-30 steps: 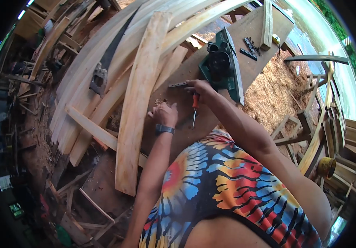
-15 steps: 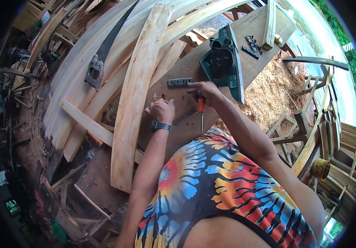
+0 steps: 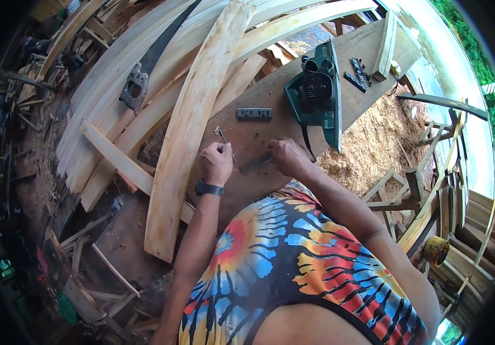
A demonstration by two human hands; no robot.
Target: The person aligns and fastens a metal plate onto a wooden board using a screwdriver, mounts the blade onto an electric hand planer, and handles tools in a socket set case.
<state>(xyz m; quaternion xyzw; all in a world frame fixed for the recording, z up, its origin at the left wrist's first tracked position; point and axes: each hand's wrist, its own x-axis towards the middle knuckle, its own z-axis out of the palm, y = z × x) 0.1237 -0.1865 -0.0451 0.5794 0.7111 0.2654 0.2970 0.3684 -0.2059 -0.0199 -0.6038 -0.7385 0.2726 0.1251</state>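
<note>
My left hand (image 3: 217,164) is closed around a small thin metal piece (image 3: 223,137), whose tip sticks up past the fingers. My right hand (image 3: 289,158) has its fingers curled together beside the upper end of a dark flat strip (image 3: 256,163) on the brown board (image 3: 267,86); whatever it grips is hidden. Above and between the hands lies a grey metal bar with slots (image 3: 254,114). A green power planer (image 3: 318,92) rests on its side right of the bar, its black cord running down near my right hand.
Left of my hands a long pale plank (image 3: 195,132) lies across stacked curved boards with a handsaw (image 3: 135,86) on them. Small black parts (image 3: 355,81), a wood block (image 3: 385,49) and a tape measure (image 3: 395,68) sit at the upper right. Shavings (image 3: 382,126) cover the ground beyond.
The orange screwdriver at my right hand is no longer visible. My right hand has moved down and curled its fingers near the dark strip. The thin metal piece now shows above my left hand.
</note>
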